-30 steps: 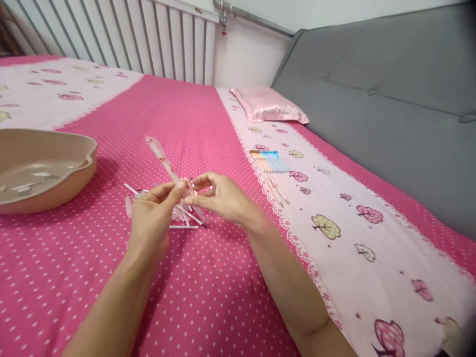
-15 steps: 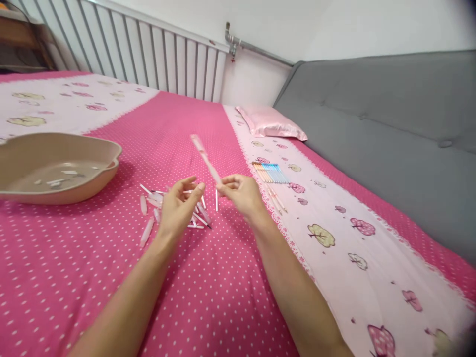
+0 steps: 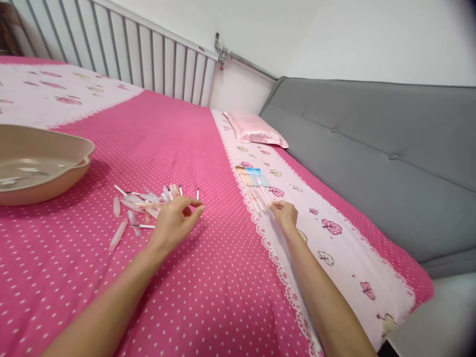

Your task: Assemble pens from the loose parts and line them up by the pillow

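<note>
Over the white strip of the bed, my right hand [image 3: 285, 214] pinches the lower end of a slim pale pink pen [image 3: 263, 191]. The pen points away from me, beside a small group of pink pens [image 3: 256, 202] and just below a row of orange and blue pens [image 3: 253, 176]. My left hand [image 3: 176, 218] hovers at the right side of a loose pile of pale pink pen barrels [image 3: 118, 234] and white refills [image 3: 144, 226] with dark tips. Its thumb and forefinger are loosely curved with nothing visible between them. Part of the pile is hidden behind that hand.
A beige basin [image 3: 48, 191] with small white pieces inside stands at the left. Everything lies on a pink dotted bedspread [image 3: 208, 287]. A pink pillow [image 3: 256, 131] rests farther back, against a grey padded headboard [image 3: 353, 148]. A white radiator [image 3: 148, 54] lines the far wall.
My right hand has carried the pink pen from beside the pile rightward to the rows of pens. My left hand stays by the pile. The view has turned to the right.
</note>
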{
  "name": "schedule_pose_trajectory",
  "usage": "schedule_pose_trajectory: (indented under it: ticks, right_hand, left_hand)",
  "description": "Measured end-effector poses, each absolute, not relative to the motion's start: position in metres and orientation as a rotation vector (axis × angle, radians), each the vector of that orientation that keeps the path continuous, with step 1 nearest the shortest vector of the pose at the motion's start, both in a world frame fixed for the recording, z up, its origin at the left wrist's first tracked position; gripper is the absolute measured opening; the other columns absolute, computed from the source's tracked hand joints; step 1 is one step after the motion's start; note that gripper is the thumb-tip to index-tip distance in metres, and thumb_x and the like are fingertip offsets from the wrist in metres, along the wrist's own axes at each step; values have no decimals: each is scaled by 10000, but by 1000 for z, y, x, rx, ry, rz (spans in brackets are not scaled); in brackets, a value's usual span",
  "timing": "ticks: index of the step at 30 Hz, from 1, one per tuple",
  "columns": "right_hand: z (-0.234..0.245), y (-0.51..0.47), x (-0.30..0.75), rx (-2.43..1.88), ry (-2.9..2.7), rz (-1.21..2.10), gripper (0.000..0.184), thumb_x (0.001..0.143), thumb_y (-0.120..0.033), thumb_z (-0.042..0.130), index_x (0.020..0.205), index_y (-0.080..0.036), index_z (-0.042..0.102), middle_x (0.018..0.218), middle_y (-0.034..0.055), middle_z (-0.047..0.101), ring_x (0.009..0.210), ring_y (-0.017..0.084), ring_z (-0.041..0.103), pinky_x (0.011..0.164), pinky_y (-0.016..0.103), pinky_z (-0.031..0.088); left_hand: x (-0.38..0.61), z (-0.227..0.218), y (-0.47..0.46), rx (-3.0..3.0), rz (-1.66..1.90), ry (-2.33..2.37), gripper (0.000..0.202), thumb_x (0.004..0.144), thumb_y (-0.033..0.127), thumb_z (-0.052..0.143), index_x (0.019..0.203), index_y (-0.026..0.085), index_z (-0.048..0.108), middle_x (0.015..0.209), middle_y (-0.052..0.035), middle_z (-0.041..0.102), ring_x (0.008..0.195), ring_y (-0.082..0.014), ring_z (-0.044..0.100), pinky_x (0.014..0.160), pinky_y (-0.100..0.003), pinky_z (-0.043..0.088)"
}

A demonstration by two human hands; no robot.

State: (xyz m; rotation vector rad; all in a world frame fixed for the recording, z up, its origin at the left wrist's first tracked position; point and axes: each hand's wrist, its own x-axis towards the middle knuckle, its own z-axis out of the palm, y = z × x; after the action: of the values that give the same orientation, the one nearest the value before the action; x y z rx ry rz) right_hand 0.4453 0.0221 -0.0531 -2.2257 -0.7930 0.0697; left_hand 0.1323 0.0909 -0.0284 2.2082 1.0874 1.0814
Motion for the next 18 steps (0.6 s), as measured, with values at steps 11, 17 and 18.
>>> schedule_pose_trajectory:
  ticks: [11, 17, 18]
  right_hand:
    - [-76, 21, 449, -2322, -884, 8, 218, 715, -319, 609, 837, -201, 746, 794, 57, 731, 811, 240, 673, 708, 297, 471]
    - [-75, 20, 445, -2323, -932, 12, 216, 742, -328, 596, 846, -219, 749, 799, 46, 733, 822, 229, 670, 716, 290, 466]
    - [-75, 19, 444, -2321, -940, 15, 224, 748, -334, 591, 857, -219, 749, 803, 46, 734, 830, 227, 669, 721, 289, 466]
  left_hand:
    - [136, -31, 90, 2287, 1020, 1039, 255, 804, 406, 521, 807, 191, 657, 696, -22, 637, 566, -135, 554, 589, -268, 423]
    - [137, -31, 90, 2295, 978, 1040, 255, 795, 405, 531, 784, 186, 660, 688, -22, 633, 559, -138, 551, 586, -270, 406]
    - [137, -32, 89, 2295, 968, 1044, 257, 794, 406, 532, 783, 185, 661, 684, -23, 631, 559, -140, 552, 586, -270, 404]
